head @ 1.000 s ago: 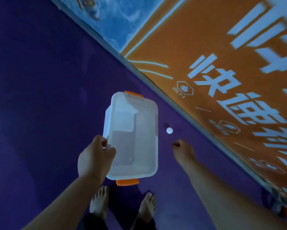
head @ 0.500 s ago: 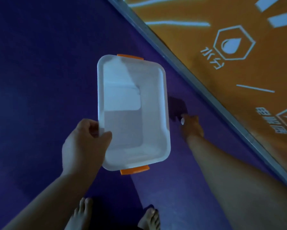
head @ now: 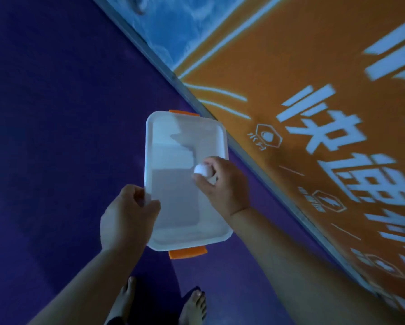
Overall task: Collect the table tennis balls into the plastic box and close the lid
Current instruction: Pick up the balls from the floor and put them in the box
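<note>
Left hand [head: 128,219] gripping plastic box [head: 173,207] rim (lidless), right hand [head: 222,186] pinching ball [head: 202,170] above it

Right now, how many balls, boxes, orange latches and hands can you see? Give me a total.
table tennis ball: 1
plastic box: 1
orange latches: 2
hands, left hand and right hand: 2
Total: 6
</note>
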{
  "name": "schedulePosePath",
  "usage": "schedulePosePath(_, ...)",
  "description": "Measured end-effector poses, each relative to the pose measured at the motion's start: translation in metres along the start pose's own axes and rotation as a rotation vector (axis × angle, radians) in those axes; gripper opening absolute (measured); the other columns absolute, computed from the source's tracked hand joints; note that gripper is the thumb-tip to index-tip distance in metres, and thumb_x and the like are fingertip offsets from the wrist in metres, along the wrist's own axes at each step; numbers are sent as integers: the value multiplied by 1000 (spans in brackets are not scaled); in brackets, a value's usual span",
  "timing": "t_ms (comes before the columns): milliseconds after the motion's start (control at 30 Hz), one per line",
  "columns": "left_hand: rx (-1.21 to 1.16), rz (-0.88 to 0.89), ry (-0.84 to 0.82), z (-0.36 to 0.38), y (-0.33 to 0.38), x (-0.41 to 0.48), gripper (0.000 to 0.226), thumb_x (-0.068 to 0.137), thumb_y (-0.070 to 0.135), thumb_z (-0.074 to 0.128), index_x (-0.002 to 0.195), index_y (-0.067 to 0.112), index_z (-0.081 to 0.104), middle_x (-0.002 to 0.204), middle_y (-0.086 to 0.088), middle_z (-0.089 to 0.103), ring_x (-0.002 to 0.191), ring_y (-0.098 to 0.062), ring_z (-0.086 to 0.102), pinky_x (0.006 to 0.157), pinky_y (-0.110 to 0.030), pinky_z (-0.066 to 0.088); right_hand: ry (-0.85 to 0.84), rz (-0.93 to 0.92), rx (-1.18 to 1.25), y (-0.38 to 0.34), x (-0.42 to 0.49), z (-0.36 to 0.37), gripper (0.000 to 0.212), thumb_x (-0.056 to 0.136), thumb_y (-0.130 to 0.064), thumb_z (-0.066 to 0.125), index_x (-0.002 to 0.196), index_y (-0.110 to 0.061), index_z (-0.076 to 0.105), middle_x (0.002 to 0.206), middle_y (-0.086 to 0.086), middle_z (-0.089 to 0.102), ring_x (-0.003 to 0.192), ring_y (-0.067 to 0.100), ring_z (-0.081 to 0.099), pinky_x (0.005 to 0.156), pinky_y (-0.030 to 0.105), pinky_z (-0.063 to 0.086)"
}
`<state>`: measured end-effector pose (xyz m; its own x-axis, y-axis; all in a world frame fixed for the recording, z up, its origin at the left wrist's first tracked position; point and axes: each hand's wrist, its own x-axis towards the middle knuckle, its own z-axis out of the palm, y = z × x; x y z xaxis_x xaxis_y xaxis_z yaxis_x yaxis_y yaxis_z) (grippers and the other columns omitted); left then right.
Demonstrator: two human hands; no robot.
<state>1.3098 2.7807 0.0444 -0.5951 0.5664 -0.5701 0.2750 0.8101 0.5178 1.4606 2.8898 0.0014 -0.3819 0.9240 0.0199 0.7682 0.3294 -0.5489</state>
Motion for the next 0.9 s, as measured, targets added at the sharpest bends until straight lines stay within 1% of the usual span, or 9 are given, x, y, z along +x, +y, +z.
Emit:
schedulePosePath(67,-7,25,5,-30,23,-15,16,82,24,65,91,24,53,73,11,58,64,-8,55,54,-25,44,13,-80,-77,-29,9,-28,43,68,-49,58,94,-18,68,77,1,68,72,24,63,59,28,47)
schedulePosePath(167,-31,45,27,-85,53,-38,16,82,22,65,92,23,53,74,10,58,64,-9,55,51,-25,41,61,-109,-94,-68,19,-76,43,71,-46,59,101,-16,66,87,4,67,79,26,63,64,31,48)
schedulePosePath(267,-81,58,49,-143,76,-65,13,82,16,63,91,20,53,74,9,57,63,-9,53,49,-25,36,147,-84,-79,-108,24,-126,30,74,-24,63,101,-11,66,97,6,59,79,24,60,68,27,41)
schedulePosePath(367,-121,60,74,-201,93,-94,11,82,14,62,91,17,56,75,6,59,64,-13,56,51,-27,41,203,-25,-39,-158,21,-173,33,69,-8,70,101,-12,66,98,7,53,81,17,53,70,24,41)
schedulePosePath(467,-143,60,82,-256,104,-127,10,81,15,60,90,17,56,75,3,60,66,-17,58,56,-32,47,186,20,48,-216,12,-212,39,69,-8,66,107,-14,63,100,5,54,80,19,57,73,27,47)
schedulePosePath(567,-151,71,95,-303,110,-159,9,81,14,61,88,15,55,74,1,60,65,-19,58,56,-33,47,160,-12,40,-266,1,-240,43,68,-4,61,111,-10,63,100,11,56,86,17,52,75,24,43)
schedulePosePath(633,-154,77,113,-329,110,-176,9,81,14,61,87,16,54,73,1,60,64,-18,58,56,-33,47,155,-8,38,-295,-5,-255,43,70,1,62,111,-10,64,103,13,56,89,20,55,76,23,42)
schedulePosePath(733,-175,64,143,-362,104,-200,9,82,14,61,87,16,54,74,2,59,65,-17,58,54,-31,47,145,-27,50,-333,-12,-272,44,70,6,62,112,-8,65,105,15,57,88,25,57,76,18,39)
schedulePosePath(900,-223,40,203,-395,81,-245,10,83,14,62,85,16,53,74,4,58,62,-12,56,48,-24,39,129,-142,97,-374,-32,-285,49,67,8,62,114,-4,62,100,17,58,89,22,51,80,26,41)
